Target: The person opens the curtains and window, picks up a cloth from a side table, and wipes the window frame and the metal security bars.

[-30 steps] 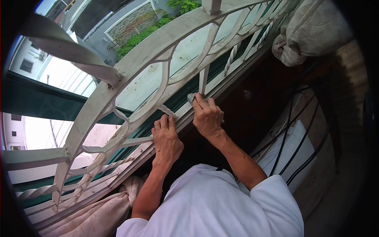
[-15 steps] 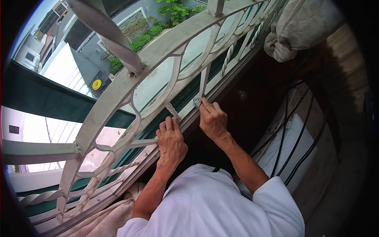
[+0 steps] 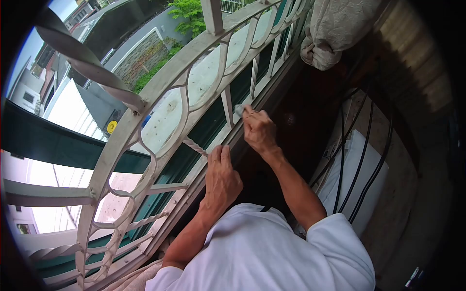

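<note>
My right hand [image 3: 260, 130] is closed on a small grey cloth [image 3: 239, 110]. It presses the cloth to the bottom rail of the white window grille [image 3: 165, 92], between a flat upright bar [image 3: 227, 107] and a twisted bar [image 3: 254, 77]. My left hand [image 3: 221, 177] rests its outstretched fingertips on the window ledge [image 3: 206, 167], beside the foot of another twisted bar [image 3: 195, 146]. Nothing shows in that hand, though its palm side is hidden.
A knotted beige curtain [image 3: 324, 43] hangs at the upper right. Black cables [image 3: 360, 167] run over a white object [image 3: 371, 194] on the right. Past the grille lie a dark green frame [image 3: 53, 136], a pale ledge, plants and buildings.
My right hand has slid the cloth along the rail, past the flat bar toward the far twisted bar. My left hand has shifted slightly the same way. The whole view has tilted and moved.
</note>
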Demonstrator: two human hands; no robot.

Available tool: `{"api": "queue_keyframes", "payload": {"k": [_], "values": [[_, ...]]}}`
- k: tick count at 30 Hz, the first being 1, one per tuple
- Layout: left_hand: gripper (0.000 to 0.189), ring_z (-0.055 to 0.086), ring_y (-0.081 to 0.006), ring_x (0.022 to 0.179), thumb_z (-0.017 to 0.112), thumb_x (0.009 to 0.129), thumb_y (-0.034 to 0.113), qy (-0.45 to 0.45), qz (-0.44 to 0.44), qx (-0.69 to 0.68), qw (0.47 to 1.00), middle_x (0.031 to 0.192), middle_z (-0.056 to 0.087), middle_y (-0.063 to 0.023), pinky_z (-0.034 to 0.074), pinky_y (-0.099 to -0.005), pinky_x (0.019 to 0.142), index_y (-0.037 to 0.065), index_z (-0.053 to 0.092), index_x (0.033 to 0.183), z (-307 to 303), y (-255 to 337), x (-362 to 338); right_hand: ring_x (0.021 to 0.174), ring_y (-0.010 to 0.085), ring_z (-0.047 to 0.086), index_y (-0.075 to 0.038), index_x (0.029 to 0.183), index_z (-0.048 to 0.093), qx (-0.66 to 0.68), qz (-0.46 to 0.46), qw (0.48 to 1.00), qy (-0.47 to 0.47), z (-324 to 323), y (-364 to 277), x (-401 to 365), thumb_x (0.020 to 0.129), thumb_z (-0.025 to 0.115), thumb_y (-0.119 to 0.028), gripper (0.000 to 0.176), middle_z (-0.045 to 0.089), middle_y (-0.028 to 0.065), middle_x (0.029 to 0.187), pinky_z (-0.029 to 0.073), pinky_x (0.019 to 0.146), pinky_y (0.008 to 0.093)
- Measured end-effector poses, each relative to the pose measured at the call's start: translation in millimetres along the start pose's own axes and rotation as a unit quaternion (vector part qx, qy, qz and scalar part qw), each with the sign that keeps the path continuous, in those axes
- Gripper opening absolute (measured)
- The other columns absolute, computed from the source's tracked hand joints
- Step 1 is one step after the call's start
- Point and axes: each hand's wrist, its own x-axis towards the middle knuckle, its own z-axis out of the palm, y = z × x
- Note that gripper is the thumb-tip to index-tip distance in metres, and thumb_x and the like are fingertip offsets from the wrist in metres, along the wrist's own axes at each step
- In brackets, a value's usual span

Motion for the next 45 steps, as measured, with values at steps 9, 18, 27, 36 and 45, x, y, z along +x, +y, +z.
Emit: {"api": "queue_keyframes", "payload": {"k": [9,18,27,36,45], "values": [[0.053,0.053,-0.0421,0.106,0.061,0.067,-0.004,-0.032,-0.046,0.172,0.983,0.119,0.052,-0.0257,0.044,-0.0504,0.088,-0.010,0.054,0.119,45,-16,50,0.086,0.0345,0.067,0.004,0.107,0.072,-0.092,-0.002,0.995,-0.027,16,29,16,0.085,0.060,-0.006,0.028,0.069,0.0130,0.124,0.060,0.070,0.0422],[0.050,0.053,-0.0400,0.104,0.060,0.067,-0.004,0.000,-0.067,0.158,0.985,0.115,0.054,-0.0227,0.043,-0.0488,0.086,-0.008,0.058,0.116,47,-20,57,0.083,0.0318,0.066,-0.002,0.104,0.076,-0.060,-0.046,0.996,-0.054,17,34,21,0.084,0.066,-0.009,0.024,0.070,0.0084,0.124,0.059,0.064,0.0417],[0.053,0.053,-0.0406,0.108,0.058,0.067,-0.007,-0.023,-0.101,0.145,0.984,0.121,0.054,-0.0226,0.043,-0.0489,0.089,-0.007,0.057,0.120,44,-14,60,0.079,0.0296,0.065,-0.001,0.102,0.075,-0.098,-0.069,0.992,-0.032,13,37,13,0.079,0.066,-0.004,0.025,0.071,0.0076,0.121,0.059,0.063,0.0373],[0.060,0.052,-0.0431,0.112,0.057,0.068,-0.011,0.008,-0.109,0.098,0.989,0.124,0.052,-0.0271,0.043,-0.0516,0.096,-0.010,0.054,0.128,42,8,57,0.080,0.0340,0.067,0.001,0.102,0.074,-0.050,-0.011,0.998,0.023,-30,106,41,0.085,0.062,-0.002,0.020,0.072,0.0103,0.122,0.058,0.070,0.0393],[0.076,0.043,-0.0535,0.134,0.056,0.072,-0.009,-0.019,-0.028,0.129,0.991,0.144,0.039,-0.0416,0.035,-0.0556,0.114,-0.021,0.034,0.144,106,33,112,0.082,0.0354,0.068,-0.002,0.106,0.074,0.002,0.001,1.000,-0.026,0,115,54,0.087,0.060,-0.007,0.024,0.072,0.0126,0.120,0.058,0.071,0.0405]]}}
